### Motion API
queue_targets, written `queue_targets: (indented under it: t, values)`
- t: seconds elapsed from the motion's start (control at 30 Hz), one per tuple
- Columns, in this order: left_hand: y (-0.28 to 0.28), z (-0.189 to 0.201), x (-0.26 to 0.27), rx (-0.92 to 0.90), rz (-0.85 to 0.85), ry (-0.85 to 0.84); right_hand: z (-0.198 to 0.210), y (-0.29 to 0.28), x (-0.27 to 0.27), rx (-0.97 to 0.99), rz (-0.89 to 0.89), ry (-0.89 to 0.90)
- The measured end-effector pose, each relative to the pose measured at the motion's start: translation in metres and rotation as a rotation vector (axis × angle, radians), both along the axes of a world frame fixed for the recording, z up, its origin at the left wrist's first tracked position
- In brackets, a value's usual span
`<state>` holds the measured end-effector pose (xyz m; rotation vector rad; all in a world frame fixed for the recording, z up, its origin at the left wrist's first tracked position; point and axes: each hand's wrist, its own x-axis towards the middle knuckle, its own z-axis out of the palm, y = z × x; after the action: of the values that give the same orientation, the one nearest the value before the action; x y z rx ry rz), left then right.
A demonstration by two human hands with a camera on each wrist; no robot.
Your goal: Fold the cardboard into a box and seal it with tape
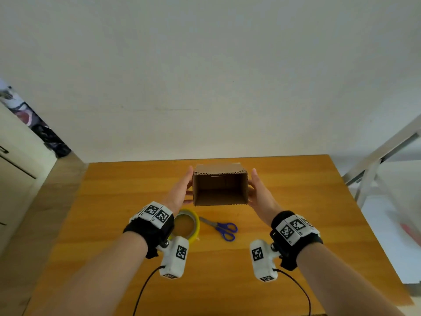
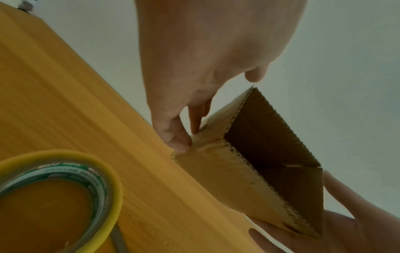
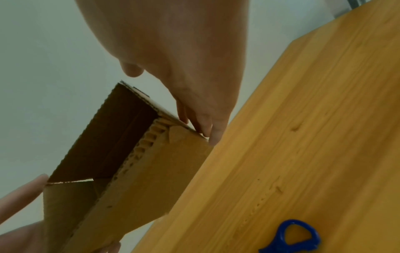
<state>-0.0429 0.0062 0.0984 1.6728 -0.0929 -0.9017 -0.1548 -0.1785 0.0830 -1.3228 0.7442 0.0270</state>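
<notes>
A small brown cardboard box (image 1: 219, 190) is held up above the wooden table (image 1: 136, 179), its open side towards me and its far end closed. My left hand (image 1: 182, 190) presses straight fingers flat against the box's left wall, and my right hand (image 1: 259, 192) does the same on the right wall. In the left wrist view the left hand's (image 2: 205, 59) fingertips touch the box (image 2: 216, 171) and the thumb stands off it. The right wrist view shows the right hand (image 3: 184, 51) with fingertips on the box (image 3: 151, 171). Both flaps on the near side are out of sight.
A yellow-rimmed tape roll (image 1: 196, 222) lies on the table just under my left wrist, also seen close up as the tape roll (image 2: 65, 152). Blue-handled scissors (image 1: 222, 228) lie beside it. A metal frame (image 1: 387, 147) stands off the table's right edge, a cabinet (image 1: 13, 156) at the left.
</notes>
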Motion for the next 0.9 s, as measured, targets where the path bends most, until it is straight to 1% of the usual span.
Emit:
queue_targets:
  t: [0.1,0.2,0.3,0.4,0.5,0.67,0.8,0.9]
  values:
    - [-0.002,-0.014,-0.002,-0.020,0.047,0.045,-0.012,-0.004,0.000,0.026,0.013,0.026]
    - [-0.006,-0.026,-0.003,-0.017,0.056,0.073,-0.028,-0.009,0.000,0.036,0.013,0.057]
    - [-0.012,-0.037,-0.001,0.010,0.097,0.105,-0.042,-0.012,0.002,0.066,0.020,0.093]
    - [-0.016,-0.047,0.003,0.047,0.150,0.121,-0.052,-0.015,0.007,0.053,0.024,0.148]
    - [-0.021,-0.053,0.006,0.067,0.151,0.122,-0.059,-0.018,0.013,0.031,0.002,0.171]
    - [-0.028,-0.059,0.008,0.090,0.147,0.132,-0.067,-0.021,0.018,0.070,-0.050,0.178]
    - [-0.027,-0.060,0.010,0.134,0.100,0.098,-0.068,-0.023,0.019,0.057,-0.043,0.189]
    - [-0.027,-0.058,0.008,0.174,0.060,0.038,-0.068,-0.025,0.018,0.031,-0.028,0.187]
